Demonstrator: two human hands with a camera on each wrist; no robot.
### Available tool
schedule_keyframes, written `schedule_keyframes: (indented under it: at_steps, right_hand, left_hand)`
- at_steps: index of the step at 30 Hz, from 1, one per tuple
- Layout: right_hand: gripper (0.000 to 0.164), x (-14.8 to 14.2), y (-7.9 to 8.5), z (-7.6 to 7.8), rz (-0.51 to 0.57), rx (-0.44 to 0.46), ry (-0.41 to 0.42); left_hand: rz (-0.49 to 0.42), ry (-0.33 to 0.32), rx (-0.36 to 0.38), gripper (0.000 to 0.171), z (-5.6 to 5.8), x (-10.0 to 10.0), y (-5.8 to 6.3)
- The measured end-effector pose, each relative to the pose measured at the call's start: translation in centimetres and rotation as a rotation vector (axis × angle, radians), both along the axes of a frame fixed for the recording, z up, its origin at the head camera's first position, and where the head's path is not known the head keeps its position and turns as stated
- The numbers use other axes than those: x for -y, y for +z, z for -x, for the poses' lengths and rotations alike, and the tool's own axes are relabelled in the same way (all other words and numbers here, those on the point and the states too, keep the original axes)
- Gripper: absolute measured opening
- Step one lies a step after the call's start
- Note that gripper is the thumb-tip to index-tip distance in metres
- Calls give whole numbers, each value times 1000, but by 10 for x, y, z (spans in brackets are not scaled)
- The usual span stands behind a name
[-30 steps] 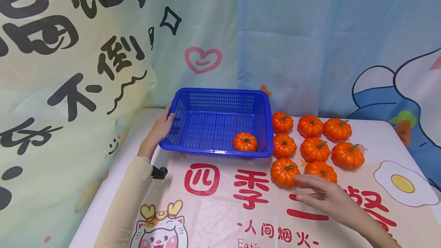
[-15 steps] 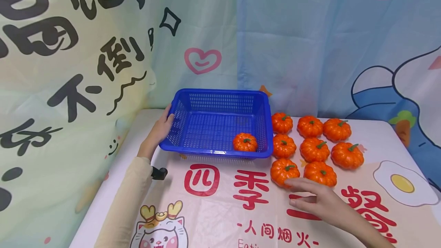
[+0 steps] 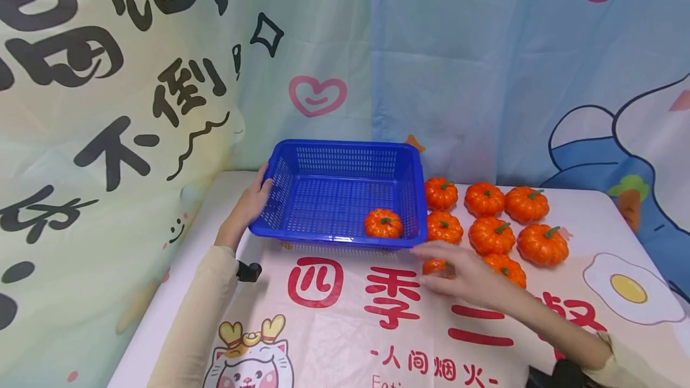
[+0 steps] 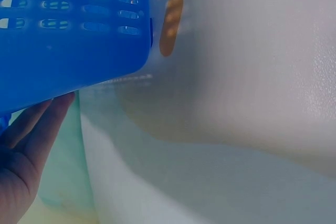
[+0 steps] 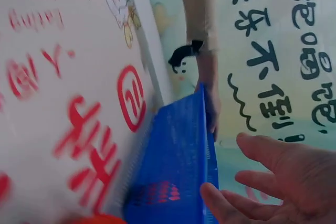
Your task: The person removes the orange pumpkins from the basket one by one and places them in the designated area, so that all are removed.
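Seven pumpkins are seen on the printed tablecloth [image 3: 334, 340] to the right of the blue basket [image 3: 334, 193], and one more pumpkin [image 3: 383, 223] lies inside it at the near right corner. The nearest pumpkin [image 3: 434, 266] on the cloth is half covered by the right hand [image 3: 458, 271], whose fingers are spread and only lightly bent above it; no closed grasp is shown. The basket's left rim is held by the left hand [image 3: 249, 205], thumb hooked over the edge.

For a good pick, the fingers are best brought down around the ribbed sides of the pumpkin rather than its small green stem, and closed evenly, since the glossy surface is judged to be slippery. The neighbouring pumpkin [image 3: 507, 269] sits just beside it and should be left undisturbed. The basket is best kept braced as it is.

From the head view alone the whole layout is given. From the left wrist view only the basket's underside [image 4: 68, 40] and the hand [image 4: 23, 150] beneath it are shown. From the right wrist view the open, spread fingers [image 5: 273, 153] are made plain, with the basket wall [image 5: 178, 171] close by and an orange edge [image 5: 97, 219] at the bottom.
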State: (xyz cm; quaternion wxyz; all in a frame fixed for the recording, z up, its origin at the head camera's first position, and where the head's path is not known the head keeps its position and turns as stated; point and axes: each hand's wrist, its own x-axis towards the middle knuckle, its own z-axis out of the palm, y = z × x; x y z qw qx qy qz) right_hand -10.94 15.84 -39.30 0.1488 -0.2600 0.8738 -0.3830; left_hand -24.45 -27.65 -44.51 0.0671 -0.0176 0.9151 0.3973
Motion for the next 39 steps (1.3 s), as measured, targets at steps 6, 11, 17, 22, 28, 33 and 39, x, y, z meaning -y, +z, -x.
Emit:
schedule_keyframes:
  at_steps: [6, 11, 17, 22, 28, 33, 39]
  right_hand:
    - [57, 32, 13, 65, -180, 12, 45]
    - [58, 58, 9, 111, -359, 182, 97]
    - [57, 80, -1, 136, -537, 209, 183]
    - [57, 93, -9, 145, -571, 157, 201]
    - [56, 102, -10, 145, -577, 136, 211]
    - [55, 102, -11, 145, -573, 139, 209]
    - [55, 101, -13, 146, -547, 148, 202]
  left_hand:
    - [7, 6, 6, 59, 1, 0, 0]
    - [11, 10, 14, 59, 0, -1, 0]
    - [18, 6, 7, 59, 1, -2, -1]
    - [27, 6, 0, 59, 2, -2, 0]
    - [18, 10, 4, 59, 0, -1, 0]
    - [17, 5, 3, 59, 1, -1, -2]
    - [10, 7, 1, 59, 1, -1, -2]
